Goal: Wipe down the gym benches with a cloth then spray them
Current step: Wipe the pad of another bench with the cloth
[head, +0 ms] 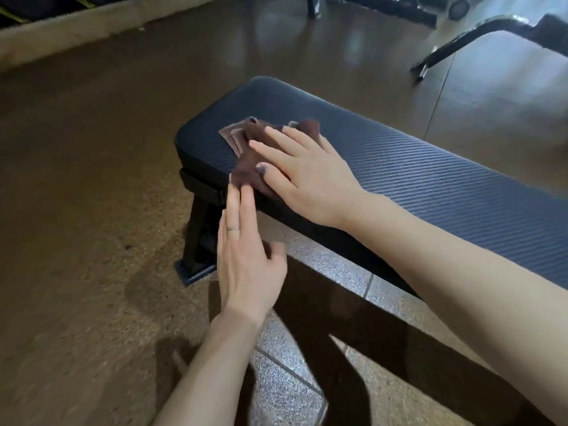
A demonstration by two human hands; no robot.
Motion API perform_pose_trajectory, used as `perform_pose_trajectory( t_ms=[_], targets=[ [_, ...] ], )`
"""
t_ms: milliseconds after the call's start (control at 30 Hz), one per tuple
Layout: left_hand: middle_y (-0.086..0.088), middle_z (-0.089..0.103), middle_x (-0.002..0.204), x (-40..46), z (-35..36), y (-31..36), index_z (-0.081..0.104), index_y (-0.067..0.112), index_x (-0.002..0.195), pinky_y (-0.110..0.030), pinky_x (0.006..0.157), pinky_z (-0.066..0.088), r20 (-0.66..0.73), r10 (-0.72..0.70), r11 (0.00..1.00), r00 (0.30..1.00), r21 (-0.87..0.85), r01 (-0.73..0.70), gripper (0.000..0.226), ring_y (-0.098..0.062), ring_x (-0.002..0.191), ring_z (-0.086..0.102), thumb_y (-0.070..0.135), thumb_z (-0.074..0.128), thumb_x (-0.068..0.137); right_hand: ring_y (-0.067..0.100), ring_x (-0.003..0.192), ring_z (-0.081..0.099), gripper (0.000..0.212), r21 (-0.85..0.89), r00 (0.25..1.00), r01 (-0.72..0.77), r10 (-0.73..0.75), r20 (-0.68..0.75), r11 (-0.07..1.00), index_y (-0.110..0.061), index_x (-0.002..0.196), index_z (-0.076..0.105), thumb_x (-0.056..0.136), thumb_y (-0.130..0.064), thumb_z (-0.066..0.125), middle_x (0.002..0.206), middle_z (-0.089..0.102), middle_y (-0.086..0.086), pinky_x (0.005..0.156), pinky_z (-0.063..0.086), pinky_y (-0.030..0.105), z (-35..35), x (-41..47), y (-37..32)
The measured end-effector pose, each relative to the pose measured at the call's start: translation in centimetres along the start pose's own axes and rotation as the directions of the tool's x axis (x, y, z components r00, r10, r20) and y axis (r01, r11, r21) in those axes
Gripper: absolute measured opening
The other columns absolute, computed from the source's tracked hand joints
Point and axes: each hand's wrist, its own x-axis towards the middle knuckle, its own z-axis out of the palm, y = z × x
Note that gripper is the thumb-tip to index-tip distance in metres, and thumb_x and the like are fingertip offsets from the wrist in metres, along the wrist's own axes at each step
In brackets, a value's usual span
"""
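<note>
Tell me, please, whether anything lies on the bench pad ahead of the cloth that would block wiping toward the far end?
Nothing visible does. The right hand presses the cloth flat near one end of the bench, and the pad beyond it looks bare.

There were one flat black padded gym bench with a ribbed top (399, 167), one crumpled brown cloth (246, 149), two bare hands, left (246, 265) and right (307, 176), one thin ring (232, 229), and one black curved metal frame (479, 35).
</note>
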Motion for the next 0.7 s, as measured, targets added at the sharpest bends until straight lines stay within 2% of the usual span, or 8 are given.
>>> perform_pose_trajectory(
  t_ms=[67, 133, 233, 267, 333, 433, 567, 700],
  targets=[
    [0.021, -0.004, 0.169, 0.0, 0.0, 0.6, 0.007, 0.032, 0.163, -0.020, 0.123, 0.022, -0.042, 0.000, 0.984, 0.999, -0.179, -0.007, 0.101, 0.011, 0.149, 0.006, 0.025, 0.076, 0.089, 0.017, 0.156, 0.017, 0.052, -0.053, 0.999, 0.031, -0.030, 0.009, 0.998, -0.039, 0.156, 0.036, 0.107, -0.054, 0.026, 0.167, 0.027, -0.008, 0.127, 0.014, 0.047, -0.9, -5.7, 0.9],
    [0.010, 0.006, 0.169, -0.1, 0.1, 1.4, 0.016, 0.022, 0.160, 0.000, 0.112, 0.012, -0.085, 0.023, 0.960, 0.996, -0.275, -0.046, 0.098, 0.024, 0.141, 0.001, 0.035, 0.078, 0.086, 0.018, 0.157, 0.015, 0.057, -0.133, 0.996, 0.072, -0.066, 0.051, 0.988, -0.038, 0.158, 0.033, 0.105, -0.059, 0.030, 0.168, 0.025, -0.006, 0.127, 0.017, 0.047, -1.8, -10.8, 2.2],
    [-0.001, 0.015, 0.163, 0.3, 0.4, 1.4, 0.028, 0.011, 0.152, 0.008, 0.101, 0.013, -0.134, 0.011, 0.969, 0.991, -0.243, -0.044, 0.095, 0.032, 0.129, 0.006, 0.032, 0.085, 0.078, 0.021, 0.157, 0.017, 0.061, -0.200, 0.991, 0.107, -0.087, 0.104, 0.974, -0.036, 0.159, 0.030, 0.103, -0.060, 0.034, 0.168, 0.024, -0.003, 0.125, 0.022, 0.049, -2.7, -13.6, 3.7],
    [-0.003, 0.019, 0.161, 0.4, 0.4, 1.2, 0.032, 0.009, 0.149, 0.008, 0.099, 0.016, -0.145, 0.002, 0.973, 0.989, -0.226, -0.035, 0.093, 0.030, 0.125, 0.012, 0.032, 0.086, 0.076, 0.022, 0.157, 0.018, 0.061, -0.211, 0.988, 0.121, -0.097, 0.122, 0.970, -0.035, 0.159, 0.030, 0.103, -0.059, 0.033, 0.168, 0.024, -0.002, 0.124, 0.023, 0.049, -2.7, -13.5, 3.8],
    [-0.004, 0.023, 0.159, 0.6, 0.2, 0.9, 0.038, 0.008, 0.143, 0.003, 0.097, 0.022, -0.150, -0.015, 0.978, 0.989, -0.206, -0.017, 0.087, 0.016, 0.124, 0.027, 0.034, 0.087, 0.075, 0.023, 0.156, 0.021, 0.060, -0.200, 0.982, 0.145, -0.117, 0.146, 0.969, -0.033, 0.159, 0.030, 0.104, -0.057, 0.030, 0.168, 0.025, -0.001, 0.124, 0.022, 0.049, -2.6, -12.3, 3.6],
    [0.001, 0.019, 0.161, 0.7, -0.1, 0.9, 0.039, 0.012, 0.144, -0.008, 0.096, 0.028, -0.098, -0.023, 0.983, 0.995, -0.185, 0.005, 0.084, 0.000, 0.128, 0.032, 0.032, 0.086, 0.077, 0.023, 0.154, 0.024, 0.058, -0.188, 0.984, 0.154, -0.134, 0.115, 0.970, -0.033, 0.158, 0.034, 0.106, -0.055, 0.024, 0.167, 0.029, -0.002, 0.125, 0.020, 0.046, -2.0, -8.7, 2.7],
    [0.009, 0.019, 0.161, 1.0, -0.4, 0.8, 0.034, 0.021, 0.148, -0.018, 0.099, 0.039, -0.083, -0.063, 0.973, 0.995, -0.225, 0.043, 0.093, 0.007, 0.122, 0.035, 0.039, 0.088, 0.075, 0.021, 0.154, 0.023, 0.055, -0.108, 0.989, 0.135, -0.126, 0.083, 0.985, -0.037, 0.157, 0.034, 0.107, -0.053, 0.018, 0.167, 0.028, -0.007, 0.127, 0.014, 0.049, -0.5, -0.8, -0.4],
    [0.015, 0.018, 0.159, 1.2, -0.3, 0.9, 0.021, 0.029, 0.154, -0.025, 0.110, 0.036, -0.029, -0.207, 0.909, 0.978, -0.375, 0.181, 0.109, 0.004, 0.132, 0.029, 0.044, 0.091, 0.072, 0.020, 0.155, 0.019, 0.049, -0.062, 0.984, 0.163, -0.157, 0.080, 0.985, -0.041, 0.156, 0.033, 0.109, -0.049, 0.022, 0.167, 0.026, -0.010, 0.127, 0.008, 0.046, 0.3, 5.0, -2.8]
  ],
)
